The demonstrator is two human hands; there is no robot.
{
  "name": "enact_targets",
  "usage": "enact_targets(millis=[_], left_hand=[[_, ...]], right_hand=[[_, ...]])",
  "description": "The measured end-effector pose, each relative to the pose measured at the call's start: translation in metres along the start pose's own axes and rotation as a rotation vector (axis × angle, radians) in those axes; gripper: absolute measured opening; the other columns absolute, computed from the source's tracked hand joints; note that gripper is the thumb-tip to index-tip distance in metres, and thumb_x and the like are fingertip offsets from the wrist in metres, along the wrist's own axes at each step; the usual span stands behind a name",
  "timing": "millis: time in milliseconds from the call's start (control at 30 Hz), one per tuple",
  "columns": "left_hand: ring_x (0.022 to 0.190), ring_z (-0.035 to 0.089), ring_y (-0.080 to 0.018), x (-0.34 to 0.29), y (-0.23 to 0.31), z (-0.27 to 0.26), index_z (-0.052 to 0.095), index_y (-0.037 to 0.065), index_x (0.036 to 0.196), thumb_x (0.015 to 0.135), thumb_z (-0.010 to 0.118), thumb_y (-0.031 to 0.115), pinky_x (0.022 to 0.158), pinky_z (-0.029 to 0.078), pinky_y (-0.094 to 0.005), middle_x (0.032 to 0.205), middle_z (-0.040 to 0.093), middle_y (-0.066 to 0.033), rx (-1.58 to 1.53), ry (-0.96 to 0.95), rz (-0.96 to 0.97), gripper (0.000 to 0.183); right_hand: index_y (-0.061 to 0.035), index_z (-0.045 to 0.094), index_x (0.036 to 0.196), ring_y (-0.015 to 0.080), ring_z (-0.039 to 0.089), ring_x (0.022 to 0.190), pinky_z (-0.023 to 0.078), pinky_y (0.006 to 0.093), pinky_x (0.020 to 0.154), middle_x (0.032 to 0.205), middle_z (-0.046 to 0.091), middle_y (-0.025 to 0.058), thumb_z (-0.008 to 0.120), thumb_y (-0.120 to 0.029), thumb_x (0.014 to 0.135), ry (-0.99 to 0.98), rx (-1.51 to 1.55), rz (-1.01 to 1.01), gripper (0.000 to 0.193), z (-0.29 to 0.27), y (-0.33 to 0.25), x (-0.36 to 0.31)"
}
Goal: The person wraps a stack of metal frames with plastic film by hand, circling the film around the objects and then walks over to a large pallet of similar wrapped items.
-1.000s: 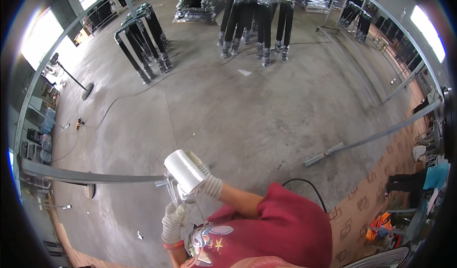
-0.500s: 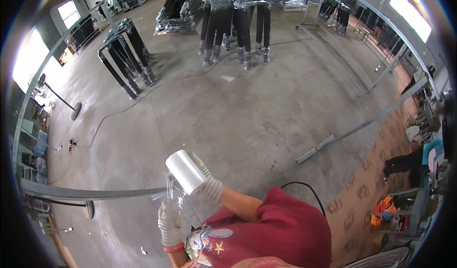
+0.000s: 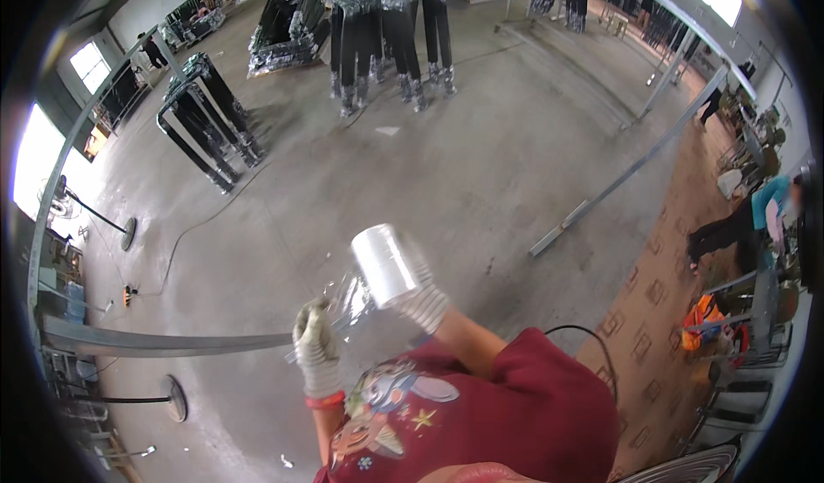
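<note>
A roll of clear stretch film (image 3: pixel 384 264) is tilted in front of my chest, with my gloved right hand (image 3: pixel 424 306) wrapped round its right side. Loose film (image 3: pixel 350 301) runs off the roll toward my left hand (image 3: pixel 317 346), whose gloved fingers are closed on its end. Part of the film is blurred and hard to trace. Beside my left hand ends a grey metal bar (image 3: pixel 172 341), part of a large frame. Both gloves are white and striped.
Black frames wrapped in film stand ahead (image 3: pixel 378 45) and left (image 3: pixel 197 118). A metal rail (image 3: pixel 592 204) crosses at right. Pedestal fans (image 3: pixel 127 234) stand left, and a cable (image 3: pixel 176 247) lies on the floor. A person in teal (image 3: pixel 760 212) is at far right.
The film roll and my right hand have moved up and to the right. My left hand has risen slightly, and more film now stretches between the two hands. The view has shifted.
</note>
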State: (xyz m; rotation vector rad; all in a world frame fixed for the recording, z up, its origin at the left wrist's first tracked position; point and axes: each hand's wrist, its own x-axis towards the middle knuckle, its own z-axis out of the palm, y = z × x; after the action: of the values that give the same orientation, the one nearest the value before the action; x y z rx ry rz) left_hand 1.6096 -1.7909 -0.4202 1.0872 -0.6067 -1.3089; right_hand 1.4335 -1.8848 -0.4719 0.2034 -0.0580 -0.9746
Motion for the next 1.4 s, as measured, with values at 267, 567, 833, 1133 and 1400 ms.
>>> enact_targets(millis=[267,567,833,1133,1400], left_hand=[[0.033,0.024,-0.0023,0.054,-0.008,0.051,0.056,-0.002,0.102,0.088,0.055,0.024,0.031,0.021,-0.0187,0.047,0.032,0.0077,0.107,-0.268,-0.117,0.029],[0.051,0.044,-0.0062,0.271,-0.052,0.127,0.054,0.003,0.111,0.084,0.058,0.04,0.047,0.038,-0.0204,0.065,0.05,0.0033,0.331,-0.293,0.031,0.045],[0.105,0.049,-0.0188,0.492,-0.048,0.166,0.032,0.015,0.13,0.069,0.077,0.028,0.087,0.044,-0.0328,0.12,0.047,-0.0068,0.02,-0.169,-0.114,0.077],[0.104,0.051,-0.018,0.695,0.033,0.118,0.04,0.004,0.128,0.078,0.065,0.035,0.087,0.044,-0.0319,0.116,0.051,-0.0067,-0.095,0.053,0.042,0.064],[0.097,0.051,-0.0149,0.939,0.121,0.104,0.042,0.004,0.126,0.077,0.065,0.035,0.081,0.045,-0.0301,0.111,0.052,-0.0045,-0.072,0.002,-0.03,0.062]], right_hand=[[-0.0053,0.054,0.106,0.0201,0.062,0.081,0.055,0.0337,0.07,0.092,0.06,0.0085,0.064,-0.038,0.08,0.137,-0.359,-0.266,0.043,0.032,-0.036,-0.009],[-0.0119,0.038,0.118,0.0165,0.056,0.093,0.05,0.0298,0.076,0.109,0.055,0.0093,0.067,-0.02,0.08,0.184,-0.906,-0.512,0.049,0.004,-0.161,0.158],[-0.0065,0.025,0.137,0.0144,0.04,0.117,0.035,0.0244,0.097,0.13,0.04,0.0087,0.056,-0.017,0.088,0.088,-1.128,-0.358,0.059,0.058,-0.241,0.346],[0.0037,0.032,0.133,0.0182,0.034,0.125,0.021,0.0299,0.107,0.135,0.037,0.0107,0.037,-0.038,0.094,-0.372,-1.349,-0.017,0.057,0.026,-0.297,0.627],[0.0072,0.043,0.123,0.0259,0.045,0.118,0.031,0.0371,0.104,0.126,0.048,0.0178,0.045,-0.03,0.091,-0.061,-0.898,0.04,0.049,0.149,-0.371,0.836]])
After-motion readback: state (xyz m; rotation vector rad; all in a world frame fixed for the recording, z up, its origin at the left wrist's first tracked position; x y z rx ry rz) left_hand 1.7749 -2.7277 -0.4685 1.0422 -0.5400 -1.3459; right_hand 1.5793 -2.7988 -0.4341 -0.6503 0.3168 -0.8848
